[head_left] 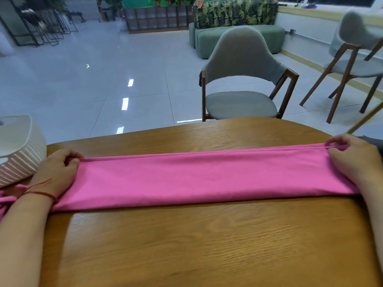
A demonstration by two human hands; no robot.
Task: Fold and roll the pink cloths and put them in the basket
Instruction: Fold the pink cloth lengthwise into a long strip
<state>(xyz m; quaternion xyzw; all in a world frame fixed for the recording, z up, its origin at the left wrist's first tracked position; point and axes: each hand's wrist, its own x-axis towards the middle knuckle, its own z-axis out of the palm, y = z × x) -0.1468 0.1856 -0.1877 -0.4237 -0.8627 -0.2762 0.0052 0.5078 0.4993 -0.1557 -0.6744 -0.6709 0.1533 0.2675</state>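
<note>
Pink cloth (203,177): folded into a long, narrow band and lying flat across the wooden table (207,245), with layered edges showing along its far side.

Left hand (57,171): at the cloth's left end. The fingers are curled, and thumb and fingertips pinch the far corner. A red thread (39,190) circles this wrist.

Right hand (354,162): at the cloth's right end. The fingers are curled and pinch the stacked far edges. Both my wrists lie over the cloth's short ends.

White basket (22,150): just beyond the cloth's left end, beside my left hand. I cannot tell whether it touches the hand.

Further pink fabric (4,201): left of the cloth's near left corner, cut off by the frame edge.

Grey chair (242,79): beyond the cloth's far side, past the table edge. A second chair (356,48) stands farther off, beyond the cloth's right end.
</note>
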